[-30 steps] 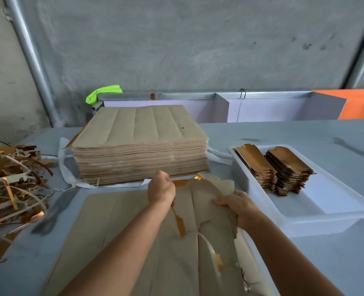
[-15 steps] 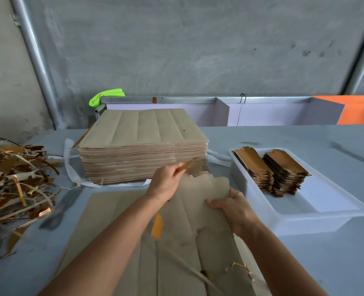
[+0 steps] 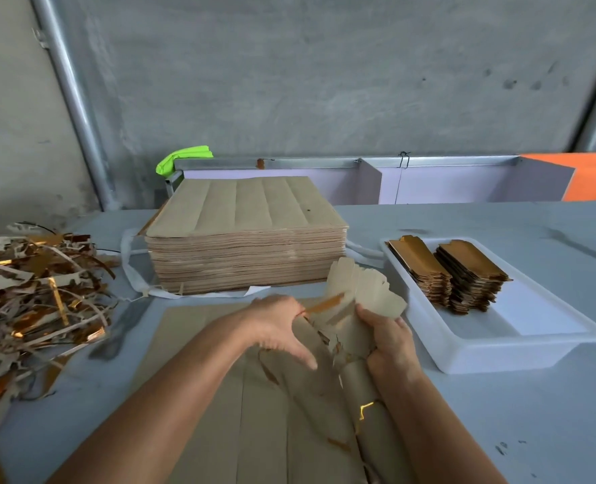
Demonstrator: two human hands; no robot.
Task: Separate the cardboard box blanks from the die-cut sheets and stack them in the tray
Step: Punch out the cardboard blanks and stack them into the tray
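Tearing a blank free from the sheet at the table's near edge

Your right hand [image 3: 389, 338] grips the half-freed blank [image 3: 362, 302]; your left hand [image 3: 277, 324] presses the sheet [image 3: 219, 396] with fingers spread. Pull unevenly and the blank's flaps may rip. The tray [image 3: 499, 347] near the right edge holds two stacks of blanks [image 3: 457, 274].

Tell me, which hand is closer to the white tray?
The right hand. It holds the blanks just beside the white tray, near its front left corner. The left hand is farther away, across the sheet.
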